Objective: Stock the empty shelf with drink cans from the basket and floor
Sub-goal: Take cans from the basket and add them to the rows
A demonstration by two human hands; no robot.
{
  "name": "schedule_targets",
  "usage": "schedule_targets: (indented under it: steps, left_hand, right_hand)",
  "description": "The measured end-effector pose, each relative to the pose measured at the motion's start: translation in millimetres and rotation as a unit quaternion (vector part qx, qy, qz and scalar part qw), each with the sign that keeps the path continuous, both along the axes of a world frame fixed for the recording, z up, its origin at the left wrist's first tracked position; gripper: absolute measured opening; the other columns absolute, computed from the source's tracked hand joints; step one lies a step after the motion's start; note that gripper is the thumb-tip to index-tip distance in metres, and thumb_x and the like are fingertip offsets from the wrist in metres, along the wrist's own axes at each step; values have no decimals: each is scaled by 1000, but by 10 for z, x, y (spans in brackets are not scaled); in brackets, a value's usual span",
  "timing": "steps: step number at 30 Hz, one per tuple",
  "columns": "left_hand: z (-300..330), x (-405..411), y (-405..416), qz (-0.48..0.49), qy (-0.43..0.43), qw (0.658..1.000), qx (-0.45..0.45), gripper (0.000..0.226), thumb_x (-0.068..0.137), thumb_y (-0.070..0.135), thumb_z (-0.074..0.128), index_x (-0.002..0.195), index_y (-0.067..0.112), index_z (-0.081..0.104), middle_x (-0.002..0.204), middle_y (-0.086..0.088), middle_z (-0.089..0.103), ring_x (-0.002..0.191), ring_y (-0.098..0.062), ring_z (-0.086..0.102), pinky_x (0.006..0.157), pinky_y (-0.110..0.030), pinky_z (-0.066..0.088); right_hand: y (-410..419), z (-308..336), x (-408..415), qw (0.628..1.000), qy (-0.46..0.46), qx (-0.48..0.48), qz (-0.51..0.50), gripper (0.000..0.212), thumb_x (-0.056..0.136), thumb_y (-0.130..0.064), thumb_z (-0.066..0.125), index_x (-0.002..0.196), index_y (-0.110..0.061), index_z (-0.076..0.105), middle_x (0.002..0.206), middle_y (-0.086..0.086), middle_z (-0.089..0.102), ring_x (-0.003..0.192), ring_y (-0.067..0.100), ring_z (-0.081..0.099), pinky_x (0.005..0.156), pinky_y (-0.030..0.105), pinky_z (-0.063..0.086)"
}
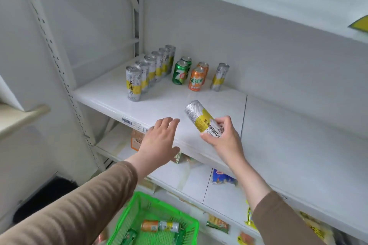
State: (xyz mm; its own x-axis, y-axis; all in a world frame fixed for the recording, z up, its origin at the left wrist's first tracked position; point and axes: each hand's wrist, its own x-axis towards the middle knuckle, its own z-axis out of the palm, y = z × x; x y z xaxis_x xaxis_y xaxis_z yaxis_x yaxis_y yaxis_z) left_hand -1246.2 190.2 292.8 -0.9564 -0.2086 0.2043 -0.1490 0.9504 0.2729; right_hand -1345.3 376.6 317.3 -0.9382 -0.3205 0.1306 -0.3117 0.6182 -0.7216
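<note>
A tilted silver-yellow can (203, 119) is gripped at its base by curled fingers of the R hand (223, 137) above the shelf (199, 95) front, w/ the L hand (159, 139) held open, fingers straight, beside it, above the green basket (155, 223).

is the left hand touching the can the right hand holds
Apart: the head view shows bare white shelf between the left hand and the silver-and-yellow can gripped by the right hand.

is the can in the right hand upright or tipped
Tipped: the silver-and-yellow can leans up-left in the right hand, above the shelf.
</note>
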Motion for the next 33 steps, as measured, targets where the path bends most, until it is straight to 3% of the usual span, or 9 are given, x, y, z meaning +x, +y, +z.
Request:
schedule_targets:
  steps: [4, 8, 13, 16, 19, 23, 25, 29, 33]
  left_hand:
    - [-21, -302, -27, 12, -32, 999, -3, 85, 83, 45, 66, 150, 21, 19, 148, -1, 31, 135, -24, 31, 106, -37, 37]
    - [-7, -571, -4, 18, -43, 999, 3, 85, 82, 45, 66, 150, 20, 21, 148, -2, 31, 135, -25, 30, 105, -38, 38]
    - [12, -861, 84, 5, -47, 999, 2, 83, 83, 45, 64, 150, 20, 21, 148, -2, 31, 135, -25, 30, 105, -37, 38]
    - [-13, -1000, 101, -10, -45, 999, -4, 84, 83, 46, 64, 150, 21, 20, 148, -2, 30, 134, -25, 30, 104, -37, 37]
    - [-70, -1097, 88, -19, -52, 998, -3, 84, 83, 46, 64, 150, 21, 20, 148, -1, 30, 134, -24, 30, 103, -37, 38]
    - [-157, -1196, 25, -24, -62, 998, -6, 85, 83, 46, 65, 150, 21, 20, 149, -2, 30, 135, -24, 30, 103, -36, 38]
    - [-193, -1255, -10, -24, -67, 997, -10, 85, 83, 46, 66, 150, 20, 21, 148, -2, 31, 135, -25, 31, 103, -36, 38]
    - [-251, -1420, -39, -20, -73, 997, 1, 85, 82, 46, 67, 149, 20, 22, 148, -3, 32, 135, -25, 31, 103, -37, 39]
    - [-319, -1603, -17, -18, -78, 997, 21, 86, 81, 45, 69, 149, 18, 23, 147, -4, 33, 134, -26, 32, 103, -38, 40]
  right_hand:
    - [-1, 325, -591, 985, 63, 157, 44, 57, 71, -50, 84, 112, -26, 53, 110, -6, 65, 97, 24, 63, 78, 35, 48]
    - [-208, 558, -1114, 952, 115, 262, 112, 57, 74, -44, 83, 121, -22, 59, 125, 4, 56, 111, 26, 59, 85, 32, 41]
    - [-451, 402, -1470, 926, 130, 327, 140, 59, 73, -37, 83, 116, -14, 49, 117, 9, 59, 105, 32, 59, 76, 35, 41]
    - [-430, 250, -1583, 943, 127, 278, 131, 65, 74, -35, 83, 123, -14, 46, 121, 11, 59, 109, 34, 59, 79, 37, 43]
    - [-345, 13, -1526, 987, 73, 122, 76, 88, 72, -34, 87, 142, -20, 36, 133, 7, 58, 117, 28, 58, 91, 36, 46]
    - [-271, -489, -1343, 997, -56, -56, 1, 101, 69, -33, 90, 146, -28, 25, 121, -3, 62, 105, 18, 64, 82, 30, 47]
    - [-292, -731, -1277, 992, -97, -77, -37, 96, 68, -41, 90, 139, -29, 25, 118, -4, 63, 107, 21, 64, 82, 32, 49]
    - [-459, -937, -1208, 985, -86, -122, -89, 95, 57, -59, 85, 127, -29, 28, 107, -4, 64, 107, 26, 61, 87, 40, 52]
    - [-661, -987, -1243, 988, -25, -103, -116, 71, 67, -42, 87, 111, -21, 35, 98, -7, 55, 103, 29, 55, 77, 39, 48]
